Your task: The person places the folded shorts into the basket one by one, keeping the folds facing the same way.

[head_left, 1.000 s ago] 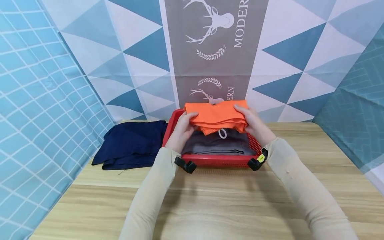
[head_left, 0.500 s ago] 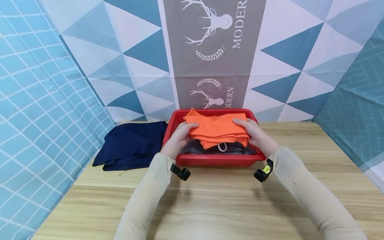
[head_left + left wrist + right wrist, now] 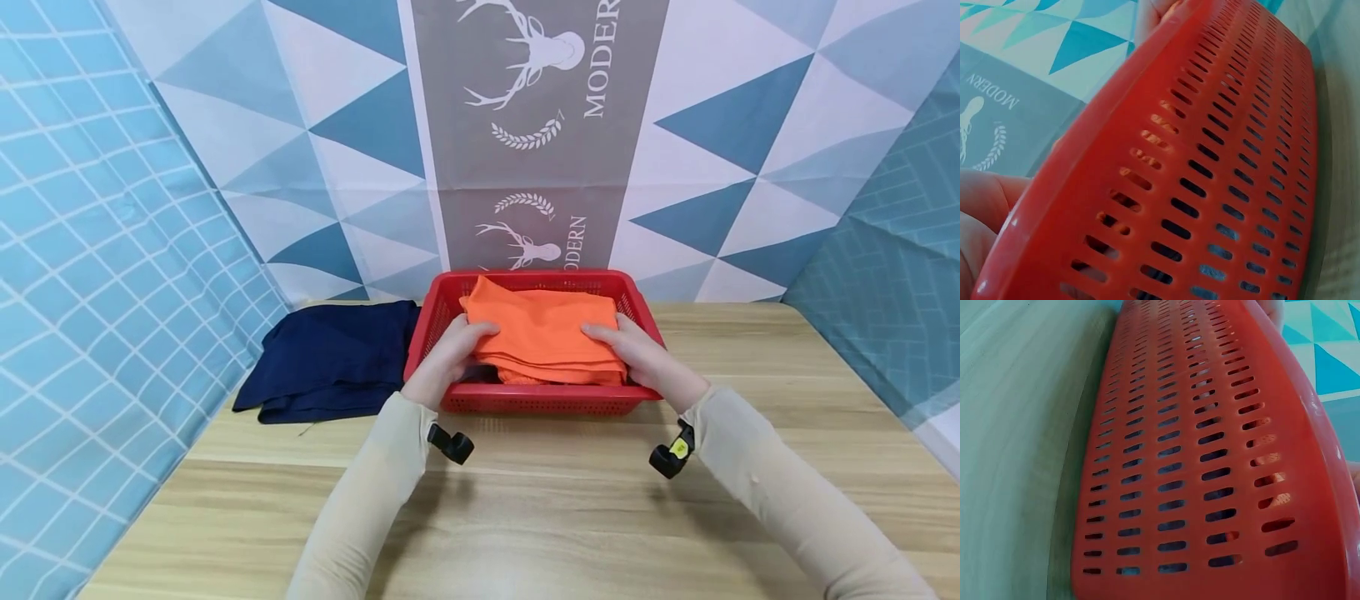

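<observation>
Hands: left hand (image 3: 447, 358) and right hand (image 3: 639, 354) each grip one end of the folded orange cloth (image 3: 545, 333), thumbs on top, the other fingers hidden under its edges.
Orange cloth: folded flat, lying between the two hands inside the red basket (image 3: 525, 400) — it sits on top of darker folded fabric, of which only a sliver shows by the left hand.
Red basket: slotted plastic, standing on the bench (image 3: 540, 517) right in front of the hands; both wrists pass over its near rim.
Left wrist view: near wall of the basket (image 3: 1210, 175) fills the picture, orange showing through some upper slots; a bit of the palm sits at the lower left corner.
Right wrist view: same slotted wall (image 3: 1197, 462) seen from the other end, with bench wood beside it — orange glimpsed through a few slots near the rim.
Navy garment (image 3: 330, 358): loosely folded on the bench, just beyond the left hand and up against the basket's left side.
Sleeves: pale beige, covering both forearms up to the wrists, each with a black wrist camera mount (image 3: 452, 443) below it.
Backdrop: blue and white triangle-patterned sheet behind the basket, with a grey strip printed with deer heads.
</observation>
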`<state>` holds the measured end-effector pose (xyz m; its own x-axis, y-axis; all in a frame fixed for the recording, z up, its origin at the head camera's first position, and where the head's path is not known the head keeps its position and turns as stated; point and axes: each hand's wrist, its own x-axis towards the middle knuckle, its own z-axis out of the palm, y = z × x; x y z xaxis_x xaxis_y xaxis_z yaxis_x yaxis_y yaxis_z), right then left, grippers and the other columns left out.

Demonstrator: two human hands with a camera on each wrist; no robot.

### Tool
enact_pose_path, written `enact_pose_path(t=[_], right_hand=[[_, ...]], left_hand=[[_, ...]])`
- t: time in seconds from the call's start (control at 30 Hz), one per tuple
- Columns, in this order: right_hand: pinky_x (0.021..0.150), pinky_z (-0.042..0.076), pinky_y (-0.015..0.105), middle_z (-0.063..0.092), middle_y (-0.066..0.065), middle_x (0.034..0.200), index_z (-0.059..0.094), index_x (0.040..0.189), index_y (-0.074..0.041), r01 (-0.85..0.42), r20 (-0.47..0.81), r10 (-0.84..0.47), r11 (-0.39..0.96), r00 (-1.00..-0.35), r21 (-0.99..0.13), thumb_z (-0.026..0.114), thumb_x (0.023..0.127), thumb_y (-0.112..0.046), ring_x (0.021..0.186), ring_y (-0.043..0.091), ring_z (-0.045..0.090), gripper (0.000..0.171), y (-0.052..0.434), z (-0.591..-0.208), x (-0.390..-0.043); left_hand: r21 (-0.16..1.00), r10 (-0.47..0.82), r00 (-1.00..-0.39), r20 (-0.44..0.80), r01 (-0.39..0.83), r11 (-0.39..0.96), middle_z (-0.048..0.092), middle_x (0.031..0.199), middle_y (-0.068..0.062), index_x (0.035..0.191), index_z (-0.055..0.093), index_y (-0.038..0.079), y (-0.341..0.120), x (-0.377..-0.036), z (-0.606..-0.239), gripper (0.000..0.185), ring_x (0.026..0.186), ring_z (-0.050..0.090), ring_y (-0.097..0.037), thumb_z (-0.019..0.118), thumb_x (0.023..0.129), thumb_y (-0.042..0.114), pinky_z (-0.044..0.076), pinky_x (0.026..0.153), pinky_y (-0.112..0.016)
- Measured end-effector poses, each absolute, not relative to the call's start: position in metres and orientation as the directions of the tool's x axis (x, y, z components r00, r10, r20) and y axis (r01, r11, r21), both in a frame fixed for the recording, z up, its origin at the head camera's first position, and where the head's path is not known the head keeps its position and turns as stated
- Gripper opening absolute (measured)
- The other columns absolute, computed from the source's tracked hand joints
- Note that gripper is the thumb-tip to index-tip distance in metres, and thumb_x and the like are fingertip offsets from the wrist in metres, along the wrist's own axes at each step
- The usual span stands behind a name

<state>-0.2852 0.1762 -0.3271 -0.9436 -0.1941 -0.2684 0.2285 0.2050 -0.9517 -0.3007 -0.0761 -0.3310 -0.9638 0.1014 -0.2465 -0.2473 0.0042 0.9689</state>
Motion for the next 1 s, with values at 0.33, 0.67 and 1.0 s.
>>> enact_pose_path(t=[0.33,0.67,1.0], right_hand=[[0.1,0.036,0.045,0.028,0.017,0.14,0.004,0.146,-0.01,0.039,-0.157,-0.201,0.491,-0.967,-0.87,0.05,0.089,-0.044,0.119,0.03,0.035,0.081,0.182,-0.334,-0.276],[0.098,0.032,0.056,0.02,0.024,0.138,0.019,0.138,0.004,-0.28,0.27,-0.151,0.791,-0.951,-0.544,0.062,0.081,-0.032,0.124,0.038,0.024,0.08,0.176,-0.333,-0.281],[0.109,0.008,0.054,0.015,0.015,0.151,0.027,0.144,-0.012,-0.527,0.218,-0.48,0.797,-0.849,-0.297,0.049,0.089,-0.043,0.138,0.035,0.006,0.067,0.174,-0.335,-0.293]], left_hand=[[0.937,0.092,-0.978,-0.185,-0.147,0.317,0.051,0.117,-0.007,0.128,0.039,0.012,-0.079,-0.296,-0.337,0.055,0.1,0.05,-0.023,0.063,0.079,0.012,0.044,0.093,-0.036],[0.555,0.064,-0.974,0.218,0.178,0.813,0.024,0.141,-0.018,0.138,0.024,0.001,-0.069,-0.297,-0.333,0.075,0.127,0.028,-0.033,0.065,0.078,0.021,0.03,0.103,-0.048],[0.139,0.28,-0.96,0.002,0.277,0.951,0.013,0.152,-0.007,0.145,0.023,0.021,-0.06,-0.296,-0.329,0.063,0.139,0.004,-0.031,0.038,0.092,0.051,-0.003,0.11,-0.053]])
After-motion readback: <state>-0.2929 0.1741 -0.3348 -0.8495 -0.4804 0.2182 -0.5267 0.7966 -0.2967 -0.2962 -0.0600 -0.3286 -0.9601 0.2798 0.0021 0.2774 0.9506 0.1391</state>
